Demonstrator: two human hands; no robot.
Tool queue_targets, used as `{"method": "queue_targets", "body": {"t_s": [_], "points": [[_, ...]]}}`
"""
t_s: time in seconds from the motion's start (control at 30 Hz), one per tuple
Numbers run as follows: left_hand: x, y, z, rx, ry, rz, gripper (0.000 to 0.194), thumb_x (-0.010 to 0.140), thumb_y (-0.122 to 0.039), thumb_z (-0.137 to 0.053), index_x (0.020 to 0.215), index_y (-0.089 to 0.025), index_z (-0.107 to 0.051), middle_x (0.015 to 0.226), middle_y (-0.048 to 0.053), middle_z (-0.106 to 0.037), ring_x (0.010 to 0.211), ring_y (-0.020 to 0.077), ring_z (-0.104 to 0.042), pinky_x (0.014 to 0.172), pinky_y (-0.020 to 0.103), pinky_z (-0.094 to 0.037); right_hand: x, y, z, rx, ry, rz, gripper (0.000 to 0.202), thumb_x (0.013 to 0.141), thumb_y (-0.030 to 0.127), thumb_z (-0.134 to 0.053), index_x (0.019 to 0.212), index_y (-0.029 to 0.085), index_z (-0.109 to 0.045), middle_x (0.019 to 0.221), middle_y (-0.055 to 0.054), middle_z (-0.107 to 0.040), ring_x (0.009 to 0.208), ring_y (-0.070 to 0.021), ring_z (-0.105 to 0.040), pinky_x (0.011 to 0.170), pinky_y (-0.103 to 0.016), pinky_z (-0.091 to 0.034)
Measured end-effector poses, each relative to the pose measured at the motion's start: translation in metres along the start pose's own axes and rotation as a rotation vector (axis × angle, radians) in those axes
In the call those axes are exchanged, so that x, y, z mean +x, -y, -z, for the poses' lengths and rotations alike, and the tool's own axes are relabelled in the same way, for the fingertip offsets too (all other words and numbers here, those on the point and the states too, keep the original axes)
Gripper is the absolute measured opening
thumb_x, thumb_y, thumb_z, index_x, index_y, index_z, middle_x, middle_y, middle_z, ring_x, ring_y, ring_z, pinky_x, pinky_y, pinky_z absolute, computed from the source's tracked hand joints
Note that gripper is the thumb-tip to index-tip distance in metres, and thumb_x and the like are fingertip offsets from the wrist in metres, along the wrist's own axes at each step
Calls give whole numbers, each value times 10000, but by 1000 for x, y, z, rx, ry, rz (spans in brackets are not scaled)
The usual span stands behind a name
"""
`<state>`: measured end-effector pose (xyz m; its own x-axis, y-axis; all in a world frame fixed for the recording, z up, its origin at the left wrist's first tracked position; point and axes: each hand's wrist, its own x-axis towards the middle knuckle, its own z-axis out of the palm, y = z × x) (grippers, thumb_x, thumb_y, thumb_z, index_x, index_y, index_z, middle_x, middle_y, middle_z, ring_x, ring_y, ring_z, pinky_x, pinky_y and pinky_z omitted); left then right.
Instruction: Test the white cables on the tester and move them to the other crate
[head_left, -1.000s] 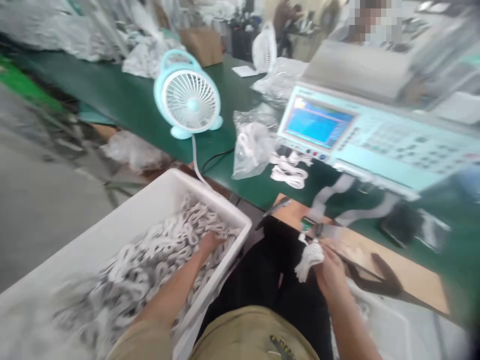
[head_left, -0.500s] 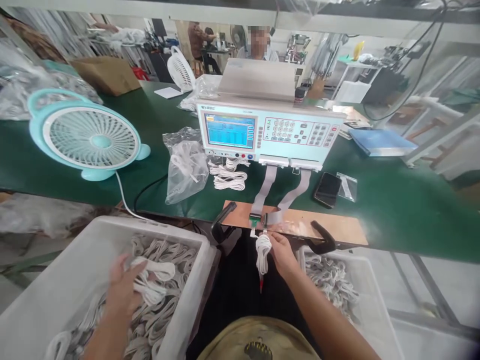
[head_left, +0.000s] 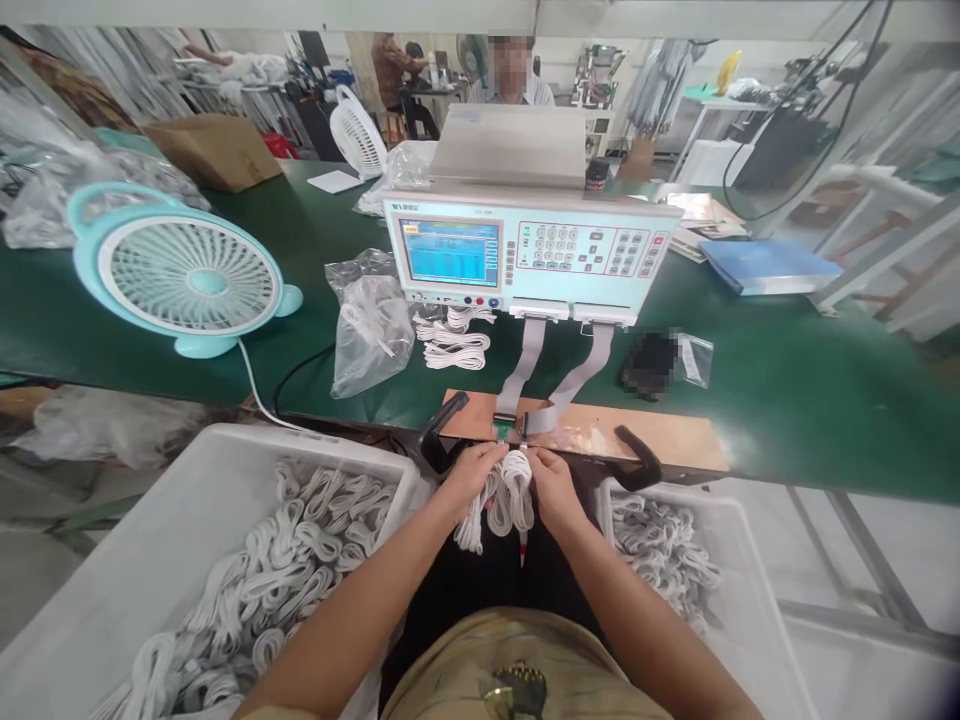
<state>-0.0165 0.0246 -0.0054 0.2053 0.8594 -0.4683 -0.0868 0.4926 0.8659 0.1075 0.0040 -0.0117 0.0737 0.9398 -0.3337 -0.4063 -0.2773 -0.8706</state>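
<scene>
Both hands meet at the front edge of the copper-coloured board [head_left: 637, 432]. My left hand [head_left: 474, 478] is closed on white cable bundles [head_left: 471, 520], its fingertips at the green connector board [head_left: 502, 430]. My right hand [head_left: 553, 482] pinches the end of another coiled white cable [head_left: 517, 475], just below the plug of a grey ribbon cable [head_left: 574, 385]. The small connectors are partly hidden by the fingers, so I cannot tell how far they are seated. Two ribbon cables run up to the tester [head_left: 532, 245], whose blue screen is lit.
A white bin [head_left: 217, 450] of coiled cables stands at left, a smaller bin [head_left: 757, 570] of cables at right. Black clamps [head_left: 637, 458] grip the board. A turquoise fan [head_left: 187, 275], plastic bag [head_left: 371, 335] and blue book [head_left: 772, 265] lie on the green table. A person [head_left: 514, 85] sits behind.
My left hand has come out of the left bin, up and right to the board's edge, bringing white cable bundles. My right hand stays at the connectors, still with its cable.
</scene>
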Motion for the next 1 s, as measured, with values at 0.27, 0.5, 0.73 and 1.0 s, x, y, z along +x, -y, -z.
{"method": "queue_targets", "body": {"t_s": [0.27,0.5,0.73,1.0], "points": [[-25,18,-27,-122,-66,49,284,699,-418,-609,758,-140,-597,495,-42,-486,341,72,-430,270,167,-316,-24,8,21,-127,41,-23,267,671,361,-613,539,180,-467,450,74,-397,425,-59,-287,438,-209,-218],[-40,39,-27,-316,115,98,350,696,-395,-629,957,-171,-563,649,-1,-571,393,75,-470,308,177,-345,-79,47,152,-588,36,-178,155,616,245,-655,518,181,-553,480,49,-468,470,-86,-376,466,-218,-259],[-49,31,-39,-326,159,-205,156,685,-265,-632,788,-203,-533,786,21,-534,623,143,-576,358,179,-393,-105,17,130,-265,219,-323,444,693,421,-646,1086,230,-571,951,-58,-615,739,-161,-589,654,-302,-450],[-68,21,-22,340,348,-697,102,727,-118,-610,788,-199,-598,889,45,-579,1003,216,-553,854,391,-461,-74,-8,83,-3,124,45,362,713,328,-661,1040,235,-536,872,0,-555,782,-117,-531,687,-244,-443]]}}
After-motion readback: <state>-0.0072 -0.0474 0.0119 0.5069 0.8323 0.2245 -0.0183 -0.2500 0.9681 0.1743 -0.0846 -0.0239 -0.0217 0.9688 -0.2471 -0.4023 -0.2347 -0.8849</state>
